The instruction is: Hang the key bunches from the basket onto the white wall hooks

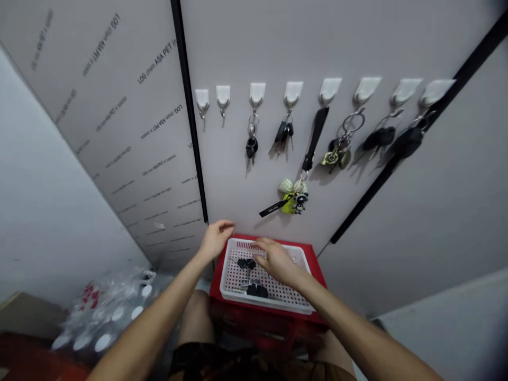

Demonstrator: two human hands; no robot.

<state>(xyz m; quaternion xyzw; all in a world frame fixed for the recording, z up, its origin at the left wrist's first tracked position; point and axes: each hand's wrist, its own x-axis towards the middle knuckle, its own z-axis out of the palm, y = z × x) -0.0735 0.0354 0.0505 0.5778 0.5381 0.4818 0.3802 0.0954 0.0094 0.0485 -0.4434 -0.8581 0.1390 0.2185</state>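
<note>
A shallow white plastic basket [305,262] with a perforated bottom rests on a red stool-like surface [216,286]. Inside it lie black-headed keys [246,263] and, nearer to me, a bunch with a metal clip and a black fob [257,290]. My right hand [275,259] hovers over the basket, close to the upper keys, its thumb and fingers apart and nothing seen between them. Just beyond the basket's far left corner is my left hand [216,241], loosely bent with fingertips toward the basket; it appears to hold nothing.
Along the white wall panel runs a row of several white adhesive hooks [293,92]. The two leftmost are bare; others carry keys [251,145], a black strap with charms [294,198] and key rings [353,123]. Plastic-wrapped bottles [107,317] stand at lower left.
</note>
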